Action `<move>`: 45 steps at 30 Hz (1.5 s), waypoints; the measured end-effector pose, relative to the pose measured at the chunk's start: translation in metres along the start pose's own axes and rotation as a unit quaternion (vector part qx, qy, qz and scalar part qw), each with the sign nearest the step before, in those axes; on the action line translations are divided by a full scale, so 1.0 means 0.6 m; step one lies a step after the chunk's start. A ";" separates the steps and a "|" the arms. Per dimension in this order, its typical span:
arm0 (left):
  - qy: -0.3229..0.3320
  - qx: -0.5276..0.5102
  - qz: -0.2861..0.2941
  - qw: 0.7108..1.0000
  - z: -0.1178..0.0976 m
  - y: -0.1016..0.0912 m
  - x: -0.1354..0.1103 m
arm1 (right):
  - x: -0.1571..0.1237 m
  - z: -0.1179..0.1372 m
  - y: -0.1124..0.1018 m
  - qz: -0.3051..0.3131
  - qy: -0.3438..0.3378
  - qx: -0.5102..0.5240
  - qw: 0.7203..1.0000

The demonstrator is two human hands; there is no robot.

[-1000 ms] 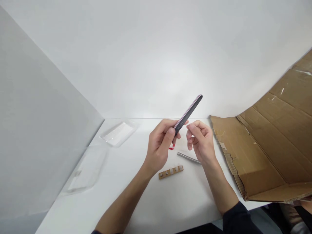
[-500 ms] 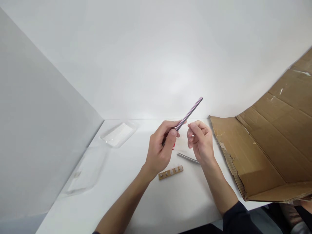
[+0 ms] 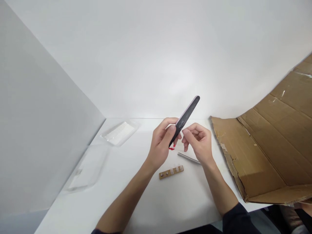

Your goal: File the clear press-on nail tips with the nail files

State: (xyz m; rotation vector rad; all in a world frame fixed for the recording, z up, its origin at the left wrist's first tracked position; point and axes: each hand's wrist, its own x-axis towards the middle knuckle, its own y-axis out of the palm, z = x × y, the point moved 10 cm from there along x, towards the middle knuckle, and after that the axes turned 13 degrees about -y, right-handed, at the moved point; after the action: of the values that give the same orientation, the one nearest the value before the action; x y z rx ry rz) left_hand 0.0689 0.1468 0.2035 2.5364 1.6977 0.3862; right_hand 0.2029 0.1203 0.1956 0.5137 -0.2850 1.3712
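Observation:
My left hand (image 3: 161, 143) is closed around the lower part of a black nail file (image 3: 187, 115). The file tilts up to the right, its broad dark face with printed numbers toward me. My right hand (image 3: 198, 139) is beside the file with thumb and fingers curled together; whatever is in the pinch, if anything, is hidden. Below the hands lies a brown strip (image 3: 171, 172) carrying several small nail-like tips. A second, grey nail file (image 3: 188, 158) rests on the table, one end hidden by my right wrist. Something red (image 3: 172, 148) shows behind the left hand.
On the left of the white table (image 3: 146, 208) lie a clear plastic package (image 3: 119, 133) with white contents and a transparent plastic tray or bag (image 3: 85, 172). A large opened cardboard box (image 3: 268, 146) fills the right side. White walls stand behind and left.
The nail file has turned in my left hand from edge-on to showing its broad black face. My right hand has moved slightly left, closer to it.

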 end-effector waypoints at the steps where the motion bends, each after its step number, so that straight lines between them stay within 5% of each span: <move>1: 0.012 0.020 -0.010 1.000 -0.003 -0.001 -0.003 | 0.000 0.000 -0.004 -0.012 -0.001 -0.002 1.000; 8: 0.140 0.212 -0.074 0.964 -0.043 0.012 -0.027 | -0.001 -0.013 -0.014 -0.038 0.010 0.015 0.999; 24: 0.168 0.271 -0.082 0.944 -0.039 0.017 -0.030 | 0.007 -0.027 -0.022 -0.071 0.062 0.096 0.991; 27: 0.178 0.281 -0.084 0.939 -0.042 0.018 -0.032 | 0.004 -0.033 -0.010 -0.039 0.085 0.098 0.991; 31: 0.184 0.297 -0.096 0.932 -0.045 0.018 -0.033 | 0.001 -0.029 -0.020 -0.080 0.065 0.103 0.989; 35: 0.179 0.304 -0.102 0.930 -0.044 0.017 -0.031 | 0.000 -0.036 0.000 -0.025 0.086 0.100 0.991; 45: 0.187 0.312 -0.102 0.926 -0.046 0.022 -0.033 | 0.004 -0.032 -0.023 -0.087 0.056 0.100 0.990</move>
State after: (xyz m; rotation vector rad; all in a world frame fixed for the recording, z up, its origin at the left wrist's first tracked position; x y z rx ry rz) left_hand 0.0668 0.1210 0.2294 2.7688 2.5563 0.3769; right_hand 0.2151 0.1306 0.1778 0.6110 -0.0110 1.2599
